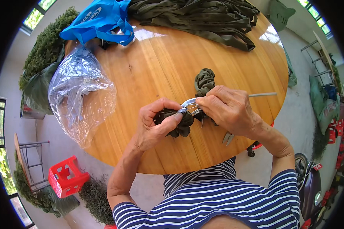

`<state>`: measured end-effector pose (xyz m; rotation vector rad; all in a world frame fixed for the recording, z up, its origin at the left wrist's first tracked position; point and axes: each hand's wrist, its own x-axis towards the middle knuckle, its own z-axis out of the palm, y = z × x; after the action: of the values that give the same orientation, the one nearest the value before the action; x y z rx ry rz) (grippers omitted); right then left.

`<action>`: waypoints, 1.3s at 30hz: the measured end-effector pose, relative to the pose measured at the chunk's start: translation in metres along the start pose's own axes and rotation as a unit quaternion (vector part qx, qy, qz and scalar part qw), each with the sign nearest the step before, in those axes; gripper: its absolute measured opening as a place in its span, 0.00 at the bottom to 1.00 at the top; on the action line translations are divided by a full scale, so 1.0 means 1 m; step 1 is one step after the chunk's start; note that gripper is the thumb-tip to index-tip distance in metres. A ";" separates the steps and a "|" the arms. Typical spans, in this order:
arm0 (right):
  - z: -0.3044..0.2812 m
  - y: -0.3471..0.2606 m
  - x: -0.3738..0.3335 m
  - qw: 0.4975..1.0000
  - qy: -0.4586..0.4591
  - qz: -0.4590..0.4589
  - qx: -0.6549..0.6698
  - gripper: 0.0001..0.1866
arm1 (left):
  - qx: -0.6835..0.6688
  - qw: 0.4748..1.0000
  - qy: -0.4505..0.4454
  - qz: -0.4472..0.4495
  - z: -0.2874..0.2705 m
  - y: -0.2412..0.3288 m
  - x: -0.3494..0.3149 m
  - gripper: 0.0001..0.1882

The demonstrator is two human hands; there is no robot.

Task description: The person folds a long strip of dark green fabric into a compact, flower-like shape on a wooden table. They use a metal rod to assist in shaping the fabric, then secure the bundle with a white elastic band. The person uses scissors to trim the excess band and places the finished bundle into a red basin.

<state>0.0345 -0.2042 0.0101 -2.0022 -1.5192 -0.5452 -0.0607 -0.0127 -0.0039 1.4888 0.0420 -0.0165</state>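
Indoors, a rounded, polished wooden table (pixel 153 156) fills the middle of the scene, a heap of dark olive fabric strips (pixel 195 23) stretched along its far edge. A crinkled clear plastic bag (pixel 82 103) hangs over the left edge, with a blue tote bag (pixel 95 23) just beyond it.

At the near side, a person's right hand (pixel 231 108) pinches a short, pale strip (pixel 189 102) between thumb and fingers, while the left hand (pixel 153 118) pinches its nearer end between thumb and forefinger. The left fingers also curl around a ruffled olive fabric bundle (pixel 183 129), held in the table's near half; a similar ruffled piece (pixel 204 82) shows just beyond the right fingers. Whether the two pieces join is hidden by the right hand. A narrow pale stick (pixel 263 94) lies farther right, and metal tool tips (pixel 228 139) show below the right wrist.

Good work here likely rests on a steady left pinch, close to the fabric, while the right hand keeps the strip taut and flat. Even, gentle tension should spare the folds; thin, bright strands (pixel 196 112) between the hands call for fingertips kept clear of their ends.
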 end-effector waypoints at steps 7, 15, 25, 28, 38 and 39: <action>-0.006 -0.007 -0.002 0.992 -0.085 0.080 0.056 0.09 | 0.009 1.000 -0.007 -0.017 -0.004 -0.003 0.000 0.06; -0.002 -0.011 -0.005 0.915 -0.156 0.223 0.299 0.09 | -0.053 0.996 -0.038 -0.062 -0.005 -0.001 0.001 0.06; -0.009 -0.028 0.005 0.793 -0.194 0.405 0.411 0.08 | -0.032 0.999 0.002 -0.038 -0.006 -0.015 -0.002 0.08; -0.008 -0.029 0.003 0.781 -0.191 0.408 0.432 0.09 | -0.019 0.999 0.035 -0.013 -0.004 -0.017 -0.002 0.08; 0.026 -0.039 -0.005 0.934 -0.074 0.256 0.239 0.10 | 0.163 0.964 0.135 0.159 0.018 -0.017 -0.012 0.02; 0.028 -0.041 -0.005 0.937 -0.075 0.254 0.228 0.10 | 0.184 0.956 0.138 0.184 0.017 -0.019 -0.011 0.01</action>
<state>-0.0067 -0.1816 -0.0060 -1.9723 -1.0135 0.1640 -0.0722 -0.0319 -0.0211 1.8425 -0.0145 0.5113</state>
